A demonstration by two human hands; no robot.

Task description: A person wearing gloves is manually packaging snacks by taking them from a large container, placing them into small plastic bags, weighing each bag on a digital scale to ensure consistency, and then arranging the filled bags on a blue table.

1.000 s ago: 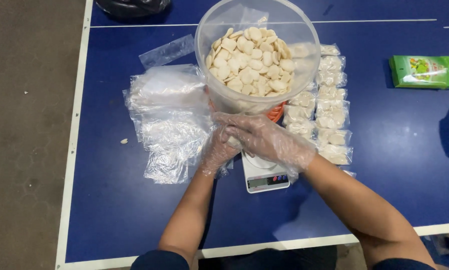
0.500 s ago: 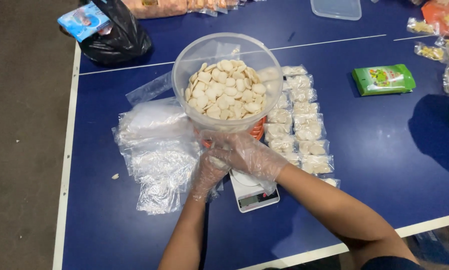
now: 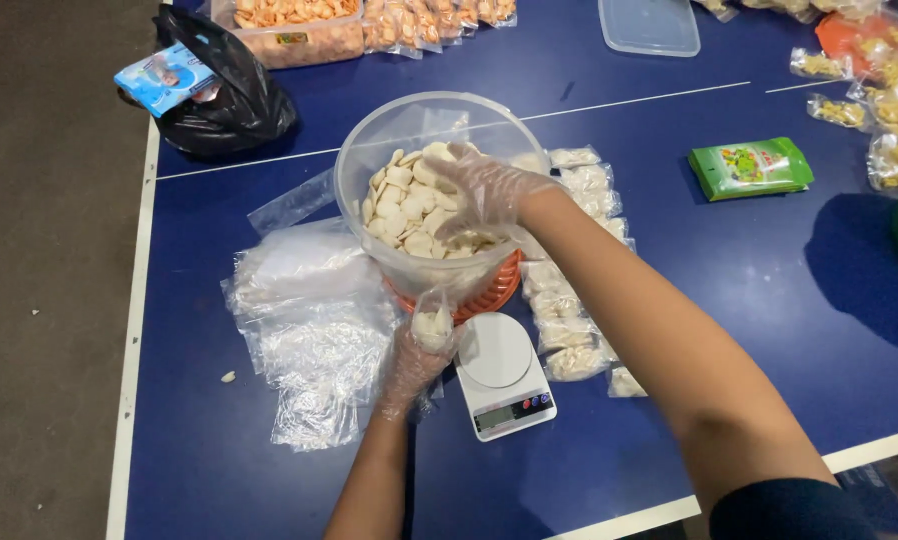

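1. Two gloved hands have parted: your right hand (image 3: 484, 195) has left the small bag and gone into the clear tub (image 3: 369, 150), fingers spread over the pale crackers (image 3: 404, 205).
2. Your left hand (image 3: 414, 355) pinches the part-filled small bag (image 3: 432, 322) shut, just left of the kitchen scale (image 3: 499, 375), so filling looks unfinished.
3. Empty bags (image 3: 314, 320) lie on the tabletop (image 3: 769, 300), left of those fingers.

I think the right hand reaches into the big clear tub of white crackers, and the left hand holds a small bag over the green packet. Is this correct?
Not quite. In the head view the left hand holds the small bag beside the white kitchen scale, not over the green packet, which lies far off. The right hand does reach into the tub of crackers.
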